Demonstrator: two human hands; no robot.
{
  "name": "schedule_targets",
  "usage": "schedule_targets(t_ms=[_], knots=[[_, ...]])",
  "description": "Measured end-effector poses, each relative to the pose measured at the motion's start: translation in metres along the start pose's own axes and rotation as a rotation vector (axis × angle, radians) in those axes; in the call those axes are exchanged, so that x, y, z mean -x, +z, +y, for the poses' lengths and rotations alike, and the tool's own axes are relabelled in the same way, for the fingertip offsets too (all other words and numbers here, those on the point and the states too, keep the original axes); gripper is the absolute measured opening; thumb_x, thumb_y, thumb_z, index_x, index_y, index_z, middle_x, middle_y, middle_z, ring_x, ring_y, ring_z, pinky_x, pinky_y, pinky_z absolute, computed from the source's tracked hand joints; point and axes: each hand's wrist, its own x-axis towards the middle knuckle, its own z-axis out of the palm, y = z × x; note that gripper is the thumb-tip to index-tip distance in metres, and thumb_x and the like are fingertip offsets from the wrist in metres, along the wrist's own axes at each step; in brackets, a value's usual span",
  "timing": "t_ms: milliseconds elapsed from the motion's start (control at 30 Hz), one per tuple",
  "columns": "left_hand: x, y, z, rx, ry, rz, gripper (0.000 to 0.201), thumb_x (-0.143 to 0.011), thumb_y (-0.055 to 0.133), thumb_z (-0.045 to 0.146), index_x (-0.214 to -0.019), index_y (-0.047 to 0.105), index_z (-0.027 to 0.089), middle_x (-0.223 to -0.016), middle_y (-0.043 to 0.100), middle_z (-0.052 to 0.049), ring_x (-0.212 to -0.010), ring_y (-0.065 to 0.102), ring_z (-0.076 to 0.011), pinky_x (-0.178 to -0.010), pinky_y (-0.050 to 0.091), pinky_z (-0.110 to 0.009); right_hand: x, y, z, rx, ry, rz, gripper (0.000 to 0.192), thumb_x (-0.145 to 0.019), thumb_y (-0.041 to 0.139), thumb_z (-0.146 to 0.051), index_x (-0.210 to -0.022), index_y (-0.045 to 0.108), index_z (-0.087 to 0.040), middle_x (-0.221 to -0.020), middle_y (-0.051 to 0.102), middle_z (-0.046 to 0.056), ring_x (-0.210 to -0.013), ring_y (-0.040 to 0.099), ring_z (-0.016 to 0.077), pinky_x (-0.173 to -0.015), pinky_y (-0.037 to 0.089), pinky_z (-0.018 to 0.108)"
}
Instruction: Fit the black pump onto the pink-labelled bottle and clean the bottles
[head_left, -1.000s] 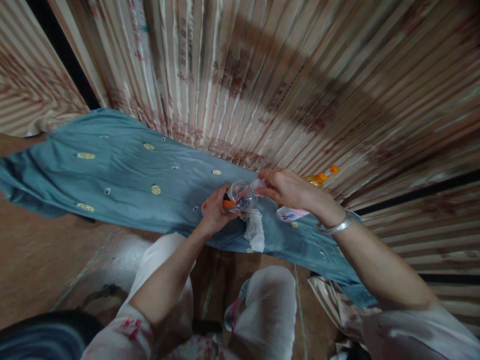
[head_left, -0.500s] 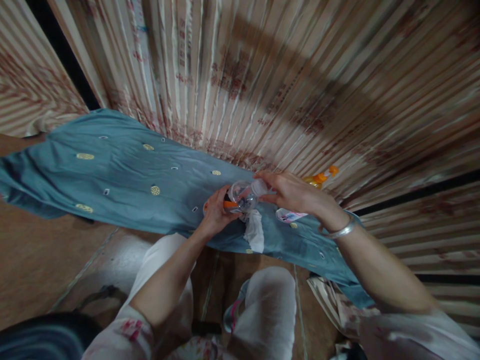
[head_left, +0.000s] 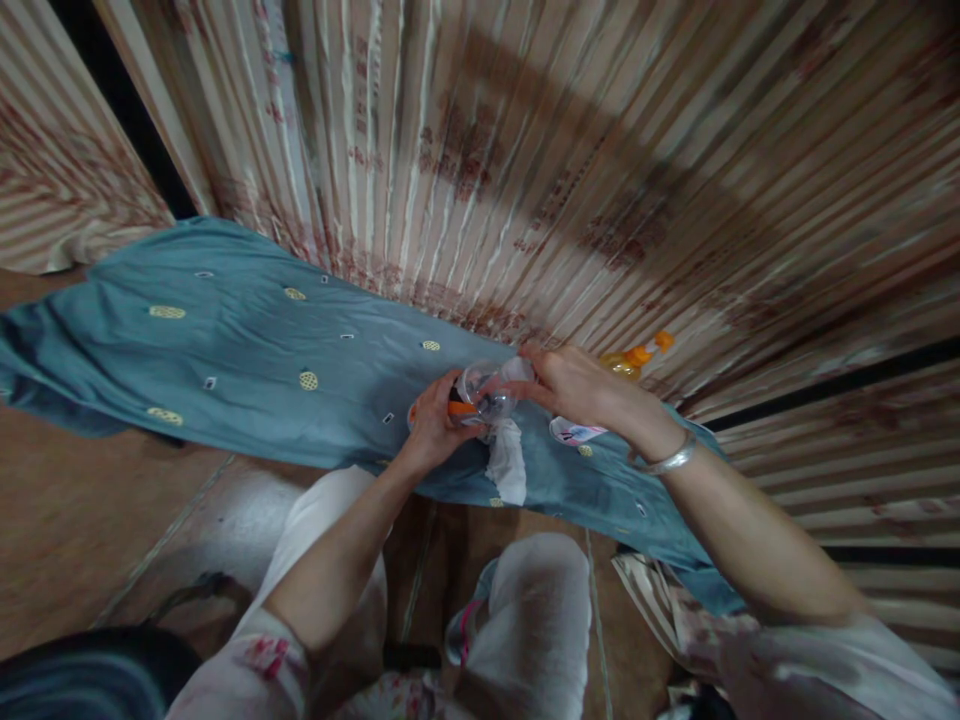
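Person, seen from above. Short sleeves [head_left: 262, 665] in pale cloth with a reddish flower print, one at each upper arm, forearms bare. Loose white trousers [head_left: 536, 620] over both knees. Plain silver bangle [head_left: 666, 462] on the right wrist. Left hand [head_left: 431, 425] and right hand [head_left: 577, 385] bare; no rings can be made out.

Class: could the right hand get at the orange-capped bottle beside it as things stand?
Probably not at once: the right hand is closed on the clear container. The bottle lies just beyond it, with nothing between.
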Motion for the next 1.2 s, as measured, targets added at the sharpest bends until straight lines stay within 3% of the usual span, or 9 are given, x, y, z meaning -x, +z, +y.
schedule_targets(t_ms=[67,133,233,500,1033,1100,1200], knots=[[-0.001,0.001,0.002,0.022,0.001,-0.002,0.086,-0.063,0.092,0.027,-0.139,0.053,0.016,-0.131,0.071,-0.016,-0.124,0.069,-0.0358,-0.109,0.053,-0.053,0.002,-0.001,0.002,-0.057,-0.038,0.029,0.050,-0.104,0.062,-0.047,-0.138,0.062,-0.010,-0.094,0.081,0.012,-0.090,0.078,0.0270,-0.068,0.039,0.030],[-0.001,0.002,0.002,0.024,0.002,0.002,0.086,-0.062,0.093,0.028,-0.138,0.053,0.017,-0.131,0.072,-0.015,-0.124,0.069,-0.0358,-0.108,0.053,-0.053,0.004,-0.001,0.004,-0.073,-0.061,0.033,0.046,-0.105,0.063,-0.040,-0.140,0.060,-0.011,-0.092,0.081,0.011,-0.090,0.078,0.0256,-0.071,0.039,0.029],[0.000,0.006,0.001,0.019,-0.004,0.025,0.086,-0.061,0.093,0.026,-0.137,0.055,0.022,-0.132,0.072,-0.012,-0.124,0.068,-0.0350,-0.109,0.052,-0.053,0.003,0.001,0.005,-0.045,-0.050,0.007,0.036,-0.107,0.058,-0.038,-0.129,0.066,-0.010,-0.086,0.080,0.012,-0.088,0.077,0.0263,-0.069,0.037,0.030],[0.002,0.010,-0.004,0.018,0.018,0.037,0.087,-0.062,0.093,0.026,-0.138,0.053,0.020,-0.131,0.071,-0.014,-0.122,0.069,-0.0351,-0.110,0.051,-0.055,-0.001,0.008,0.005,-0.028,-0.046,0.015,0.035,-0.109,0.052,-0.042,-0.113,0.068,-0.010,-0.088,0.079,0.014,-0.086,0.077,0.0258,-0.067,0.035,0.030],[0.001,0.011,-0.006,-0.096,0.052,0.111,0.086,-0.063,0.095,0.029,-0.139,0.054,0.020,-0.131,0.072,-0.013,-0.124,0.068,-0.0359,-0.109,0.053,-0.053,-0.011,0.006,-0.002,0.032,0.054,-0.014,0.048,-0.110,0.046,-0.049,-0.104,0.073,-0.010,-0.099,0.080,0.022,-0.098,0.078,0.0306,-0.065,0.035,0.031],[0.000,0.011,-0.008,-0.085,0.054,0.110,0.087,-0.063,0.095,0.029,-0.139,0.053,0.020,-0.132,0.072,-0.013,-0.125,0.068,-0.0359,-0.109,0.053,-0.053,-0.009,0.003,-0.001,0.020,0.057,-0.013,0.051,-0.109,0.048,-0.053,-0.108,0.073,-0.009,-0.097,0.081,0.021,-0.097,0.078,0.0308,-0.065,0.036,0.032],[-0.002,0.011,-0.011,-0.043,0.048,0.112,0.088,-0.062,0.095,0.029,-0.139,0.053,0.020,-0.132,0.071,-0.014,-0.123,0.069,-0.0355,-0.107,0.054,-0.053,-0.005,-0.002,0.002,-0.067,0.003,0.013,0.051,-0.104,0.060,-0.050,-0.134,0.065,-0.009,-0.102,0.081,0.016,-0.096,0.078,0.0278,-0.069,0.039,0.029]])
